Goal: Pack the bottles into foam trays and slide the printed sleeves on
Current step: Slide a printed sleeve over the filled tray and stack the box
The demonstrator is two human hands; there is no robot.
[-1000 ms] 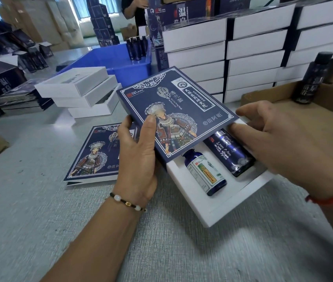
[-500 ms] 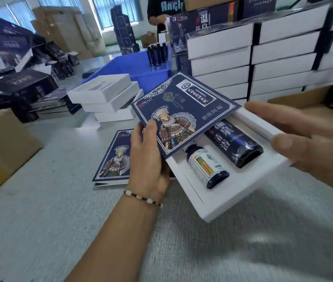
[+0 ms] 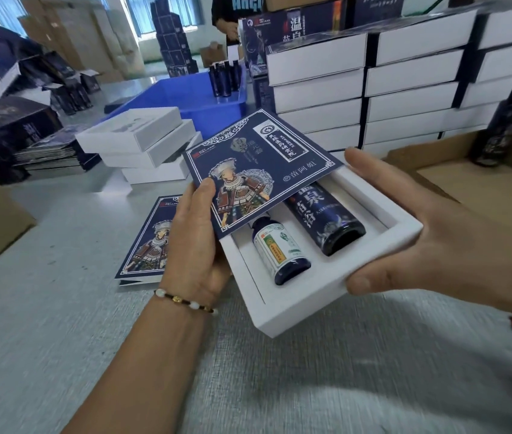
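Both bottles, the small bottle [image 3: 281,253] and the tall bottle [image 3: 326,219], already lie in the foam tray [image 3: 317,303], gripped above the bench [image 3: 60,324] by the right hand [image 3: 430,233], while the left hand [image 3: 196,242] pinches the printed sleeve [image 3: 257,170], which covers only the tray's far half and, I judge, needs sliding fully on.

A packing workshop; stacked white boxes [image 3: 317,89], cardboard cartons [image 3: 60,36], blue bin [image 3: 185,95].

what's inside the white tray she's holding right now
Two bottles lie side by side in the tray: a small bottle and a bigger dark bottle. The sleeve covers their far ends and the tray's far half.
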